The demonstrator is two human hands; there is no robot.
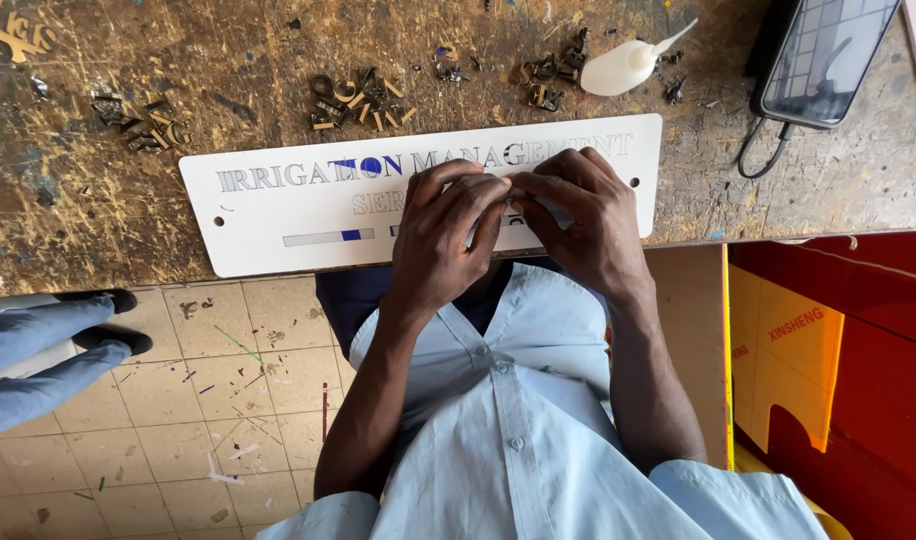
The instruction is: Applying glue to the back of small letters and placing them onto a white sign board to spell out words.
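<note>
A long white sign plate (278, 225) with cut-out letters, a few filled in blue, lies along the near edge of a worn wooden workbench (98, 230). Both my hands rest on its middle. My left hand (440, 245) and my right hand (588, 220) have curled fingers whose tips meet over the lower row of letters, pinching a small pale piece (516, 196) against the plate. The hands hide most of that piece and the letters under them.
Small heaps of dark cut-out letter scraps (363, 100) (138, 125) lie behind the plate. A white squeeze bottle (623, 65) lies on its side, with a phone (823, 60) and its cable to the right. Another person's jeans-clad legs (38, 345) stand left; a red-and-yellow box (828, 350) sits right.
</note>
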